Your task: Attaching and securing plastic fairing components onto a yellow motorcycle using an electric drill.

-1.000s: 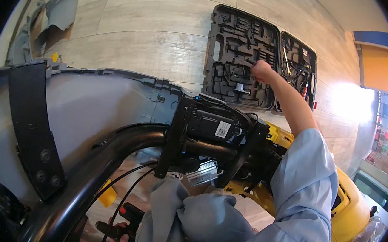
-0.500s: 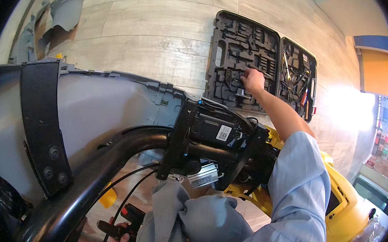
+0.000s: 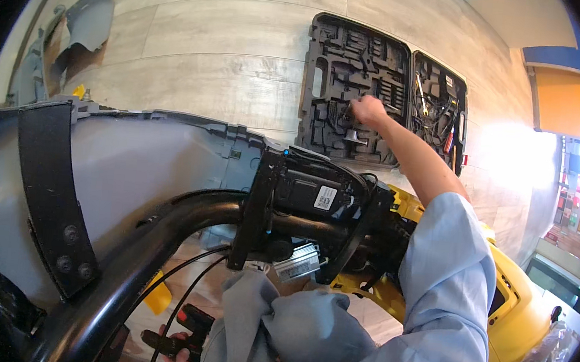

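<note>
My right hand (image 3: 368, 111) reaches over an open black tool case (image 3: 314, 124) on the floor. Its fingers are closed together above the moulded slots; what they pinch, if anything, is too small to make out. Just below that hand, a grey flared metal piece (image 3: 354, 137) lies in the case. At the lower left, my left hand (image 3: 181, 361) is wrapped round a black and red cordless drill (image 3: 196, 321), partly hidden by my sleeve. Between my arms and the case lies a large grey moulded panel (image 3: 147, 158) with a thick black tube (image 3: 182, 230) across it.
The case's right half holds cables, a red-handled screwdriver (image 3: 449, 141) and other tools. A black box with a label (image 3: 309, 193) and a silver module (image 3: 299, 261) sit by the tube. Yellow bodywork (image 3: 519, 318) is at right, broken-looking grey panels (image 3: 89, 18) at far left.
My right hand has shifted slightly farther away over the tool case, its fingers still closed. The whole view has slid a little; my left hand keeps its hold on the drill.
</note>
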Demonstrator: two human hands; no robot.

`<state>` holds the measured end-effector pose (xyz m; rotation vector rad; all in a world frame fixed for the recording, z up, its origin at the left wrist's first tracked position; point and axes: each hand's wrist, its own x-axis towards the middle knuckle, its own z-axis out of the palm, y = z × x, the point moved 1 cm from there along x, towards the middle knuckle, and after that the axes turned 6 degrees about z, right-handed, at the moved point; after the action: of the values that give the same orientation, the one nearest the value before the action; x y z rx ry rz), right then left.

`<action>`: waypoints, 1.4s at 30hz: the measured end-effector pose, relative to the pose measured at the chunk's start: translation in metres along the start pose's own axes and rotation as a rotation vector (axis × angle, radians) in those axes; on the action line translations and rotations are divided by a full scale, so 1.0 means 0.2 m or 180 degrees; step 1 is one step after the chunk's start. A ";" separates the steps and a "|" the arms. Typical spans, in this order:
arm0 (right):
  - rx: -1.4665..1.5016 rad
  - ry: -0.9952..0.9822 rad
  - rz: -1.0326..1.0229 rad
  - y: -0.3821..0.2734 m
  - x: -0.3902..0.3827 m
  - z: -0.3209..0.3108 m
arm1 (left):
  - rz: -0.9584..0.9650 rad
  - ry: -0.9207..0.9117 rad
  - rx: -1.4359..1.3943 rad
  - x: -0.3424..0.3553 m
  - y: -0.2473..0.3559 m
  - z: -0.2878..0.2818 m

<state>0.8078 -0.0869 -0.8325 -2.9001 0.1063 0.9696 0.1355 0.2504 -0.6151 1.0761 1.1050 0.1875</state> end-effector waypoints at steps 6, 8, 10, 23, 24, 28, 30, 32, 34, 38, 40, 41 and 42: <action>0.0177 0.0170 0.0586 -0.09 -0.03 0.08 | 0.0003 0.0047 0.0012 0.00 0.02 0.00; 0.0342 0.0003 0.0451 -0.03 0.04 0.06 | -0.0005 0.0042 0.0008 0.00 0.02 0.00; 0.1027 -0.0270 0.0317 0.09 0.13 0.00 | -0.0012 0.0046 0.0017 0.00 0.03 0.00; -0.1516 -0.0042 0.0794 0.48 -0.09 -0.10 | -0.0024 0.0066 -0.0029 -0.01 0.05 0.03; -0.1546 -0.0061 0.0857 0.47 -0.10 -0.09 | -0.0030 0.0084 -0.0028 -0.01 0.04 0.03; -0.1312 -0.0011 0.1019 0.46 -0.11 -0.03 | -0.0014 0.0136 -0.0060 -0.03 0.05 0.04; -0.1187 0.0139 0.1106 0.47 -0.12 -0.01 | 0.0002 0.0169 -0.0087 -0.05 0.06 0.05; -0.1487 0.0267 0.0991 0.45 -0.13 -0.02 | -0.0008 0.0176 -0.0123 -0.05 0.07 0.06; -0.2324 -0.0176 0.0405 0.41 -0.12 -0.07 | -0.0008 0.0173 -0.0107 -0.07 0.08 0.08; -0.2606 -0.0103 0.0673 0.28 -0.06 -0.21 | -0.0002 0.0203 -0.0120 -0.12 0.11 0.09; -0.2251 -0.0042 0.0680 0.24 -0.03 -0.35 | -0.0043 0.0299 -0.0082 -0.17 0.11 0.08; -0.1506 0.0445 0.0539 0.23 -0.01 -0.42 | 0.0060 0.0167 -0.0142 -0.19 0.10 0.08; -0.0746 0.0844 0.0806 0.18 0.04 -0.48 | 0.0150 0.0043 -0.0177 -0.21 0.09 0.07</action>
<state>0.8667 -0.1332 -0.7631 -3.2804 0.4119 0.6573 0.1327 0.2251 -0.5748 1.0532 1.0811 0.2619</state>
